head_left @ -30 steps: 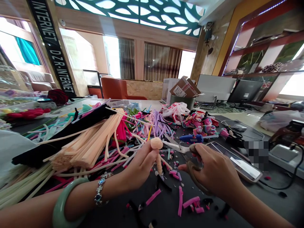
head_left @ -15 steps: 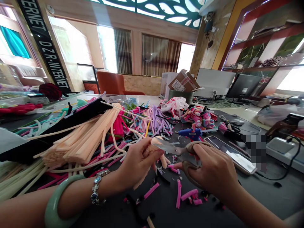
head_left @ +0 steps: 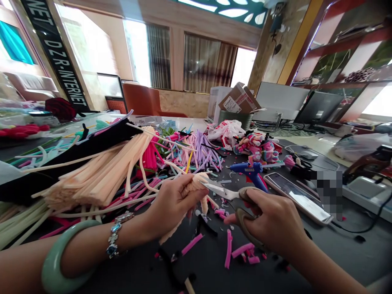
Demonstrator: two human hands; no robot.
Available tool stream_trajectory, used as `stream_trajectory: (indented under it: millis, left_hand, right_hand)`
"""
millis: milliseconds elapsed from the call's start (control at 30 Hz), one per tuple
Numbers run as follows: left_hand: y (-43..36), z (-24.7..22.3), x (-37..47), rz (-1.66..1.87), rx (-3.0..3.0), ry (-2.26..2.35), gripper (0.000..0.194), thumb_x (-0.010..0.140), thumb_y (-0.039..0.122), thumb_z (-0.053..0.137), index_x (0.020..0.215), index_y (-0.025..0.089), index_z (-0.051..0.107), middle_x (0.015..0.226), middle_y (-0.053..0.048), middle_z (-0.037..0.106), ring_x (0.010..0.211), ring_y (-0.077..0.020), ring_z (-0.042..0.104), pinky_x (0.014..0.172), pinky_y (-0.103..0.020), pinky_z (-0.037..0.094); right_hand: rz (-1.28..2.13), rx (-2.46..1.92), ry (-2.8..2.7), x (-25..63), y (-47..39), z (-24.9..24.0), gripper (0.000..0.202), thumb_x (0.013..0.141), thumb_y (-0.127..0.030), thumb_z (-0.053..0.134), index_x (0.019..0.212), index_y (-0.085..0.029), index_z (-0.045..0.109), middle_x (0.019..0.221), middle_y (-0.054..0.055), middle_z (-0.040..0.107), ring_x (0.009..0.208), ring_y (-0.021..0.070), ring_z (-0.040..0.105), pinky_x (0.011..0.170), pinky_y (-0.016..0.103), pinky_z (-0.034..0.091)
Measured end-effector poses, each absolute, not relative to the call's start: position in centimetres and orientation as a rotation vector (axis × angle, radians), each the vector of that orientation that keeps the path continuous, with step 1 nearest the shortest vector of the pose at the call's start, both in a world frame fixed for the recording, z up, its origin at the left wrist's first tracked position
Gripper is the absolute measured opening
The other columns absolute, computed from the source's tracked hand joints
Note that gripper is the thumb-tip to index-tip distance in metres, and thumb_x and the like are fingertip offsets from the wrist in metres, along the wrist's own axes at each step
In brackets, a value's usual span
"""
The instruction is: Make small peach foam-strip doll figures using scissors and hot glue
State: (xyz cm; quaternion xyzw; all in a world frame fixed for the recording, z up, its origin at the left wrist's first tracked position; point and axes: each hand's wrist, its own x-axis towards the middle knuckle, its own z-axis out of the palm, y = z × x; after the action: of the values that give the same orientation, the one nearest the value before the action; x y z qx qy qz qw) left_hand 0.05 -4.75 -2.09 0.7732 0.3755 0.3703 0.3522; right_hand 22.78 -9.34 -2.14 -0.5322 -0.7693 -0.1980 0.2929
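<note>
Peach piece (head_left: 196, 185): located left of the glue gun (head_left: 249, 168) and toward the person, held above the table (head_left: 229, 281). Left hand (head_left: 173, 204): grip clamped on the peach piece. Right hand (head_left: 274, 214): grip clamped on the scissors (head_left: 225, 192), on the person's side of the glue gun. The blades reach the peach piece; whether they stand apart or together cannot be told from here.

Hazard 1, cut skin. The blade tips lie just beside the left thumb. A slip on the soft surface, or a turn of the peach piece during a cut, could bring an edge onto it.

Hazard 2, gouging. The left hand partly hides the peach piece, so too deep a bite could leave an uneven patch.

Hazard 3, snagging. The bracelet (head_left: 113, 239), well left of the glue gun, lies near the peach strips (head_left: 98, 179); catching one could jerk the left hand.

Hazard 4, knocks. The phone (head_left: 297, 196) sits just right of the glue gun. A wide swing of the right hand could nudge either. Whether the glue gun is hot cannot be seen.
</note>
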Motion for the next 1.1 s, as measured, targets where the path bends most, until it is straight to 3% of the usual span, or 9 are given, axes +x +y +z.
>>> stream_trajectory:
  millis: [167,367,633,933,1100]
  left_hand:
    - [-4.7,-2.1,0.1,0.914,1.994,1.024,0.034,0.087,0.048,0.050,0.078,0.016,0.053,0.053,0.005,0.051,0.046,-0.0075,0.046,0.045,-0.019,0.035]
    - [-4.9,-2.6,-0.1,0.883,1.942,1.039,0.036,0.087,0.050,0.049,0.086,0.015,0.055,0.063,0.001,0.058,0.049,-0.0078,0.045,0.047,-0.019,0.036]
    - [-4.9,-2.8,0.1,0.908,1.940,1.063,0.034,0.087,0.049,0.050,0.083,0.015,0.055,0.060,0.002,0.053,0.050,-0.0084,0.045,0.046,-0.019,0.035]
    - [-4.8,-3.0,0.0,0.907,1.993,1.033,0.027,0.088,0.041,0.050,0.080,0.016,0.053,0.065,0.002,0.053,0.054,-0.0085,0.044,0.049,-0.020,0.034]
    - [-5.0,-3.0,0.1,0.907,2.016,1.019,0.027,0.088,0.042,0.050,0.080,0.016,0.054,0.063,0.003,0.052,0.055,-0.0089,0.045,0.050,-0.020,0.035]
  right_hand:
    - [-0.402,-1.459,-2.075,22.8,-9.5,-2.4,0.030,0.069,-0.050,0.066,0.067,-0.022,0.057,0.055,-0.007,0.057,0.044,0.0096,0.049,0.049,0.023,0.031]
    - [-0.269,-1.449,-2.100,22.7,-9.5,-2.6,0.038,0.069,-0.059,0.067,0.065,-0.023,0.055,0.051,-0.009,0.055,0.041,0.0082,0.045,0.046,0.023,0.029]
    - [-0.321,-1.482,-2.118,22.7,-9.5,-3.0,0.033,0.075,-0.050,0.060,0.062,-0.021,0.052,0.058,-0.004,0.062,0.043,0.0100,0.049,0.048,0.024,0.030]
    - [-0.173,-1.588,-2.154,22.3,-9.7,-2.8,0.043,0.067,-0.063,0.064,0.065,-0.022,0.050,0.050,-0.007,0.051,0.042,0.0105,0.040,0.045,0.024,0.025]
    - [-0.096,-1.585,-2.149,22.0,-9.7,-2.8,0.036,0.069,-0.051,0.068,0.064,-0.022,0.046,0.048,-0.009,0.046,0.042,0.0092,0.038,0.045,0.022,0.024]
